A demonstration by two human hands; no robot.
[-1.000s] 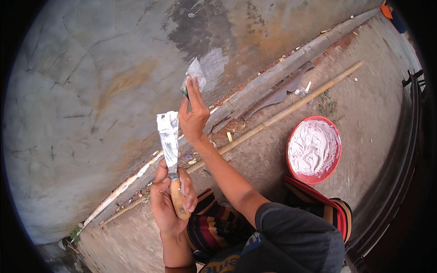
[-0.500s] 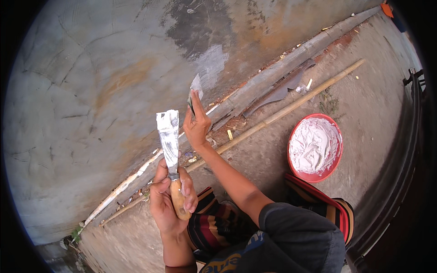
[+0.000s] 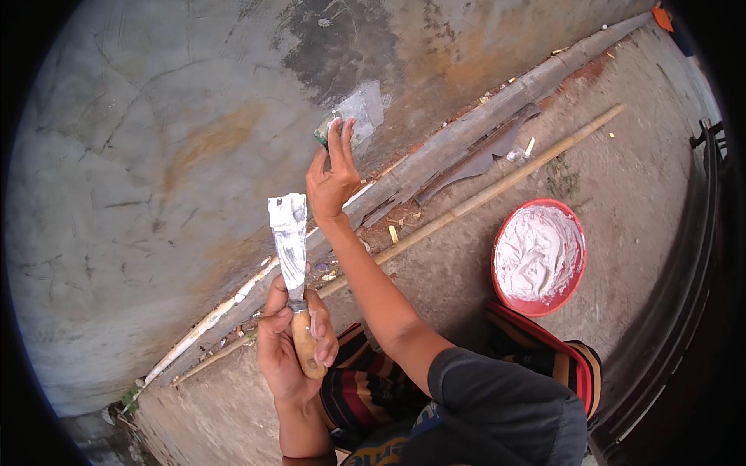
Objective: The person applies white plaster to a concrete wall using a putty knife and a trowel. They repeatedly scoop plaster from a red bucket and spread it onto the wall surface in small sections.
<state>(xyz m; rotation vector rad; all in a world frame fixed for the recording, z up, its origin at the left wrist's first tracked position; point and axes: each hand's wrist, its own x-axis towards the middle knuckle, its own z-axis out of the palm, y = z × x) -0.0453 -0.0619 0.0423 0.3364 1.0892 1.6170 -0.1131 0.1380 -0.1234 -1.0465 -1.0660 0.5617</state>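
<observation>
My left hand [image 3: 295,349] is wrapped round the wooden handle of a putty knife [image 3: 292,260], held blade up. White putty coats the blade, thickest at its tip. Higher up, my right hand [image 3: 332,177] presses a small flat scraper [image 3: 324,132] against the grey wall [image 3: 210,85], fingers stretched over it. Most of the scraper is hidden behind the fingers. A pale, wet-looking putty patch [image 3: 371,105] lies beside it, below a darker stain. To the right on the ground, a red bowl [image 3: 498,279] holds white putty with a swirled surface.
A bamboo pole [image 3: 497,190] lies slantwise along the wall's foot. Between it and the wall are a bent dark sheet [image 3: 482,155] and small scraps. A raised concrete ledge [image 3: 536,81] edges the wall. Dark metal bars [image 3: 699,202] stand at the far right.
My right hand has moved slightly up and left along the wall with the scraper, which has turned flatter against it. The left hand and putty knife have stayed nearly still.
</observation>
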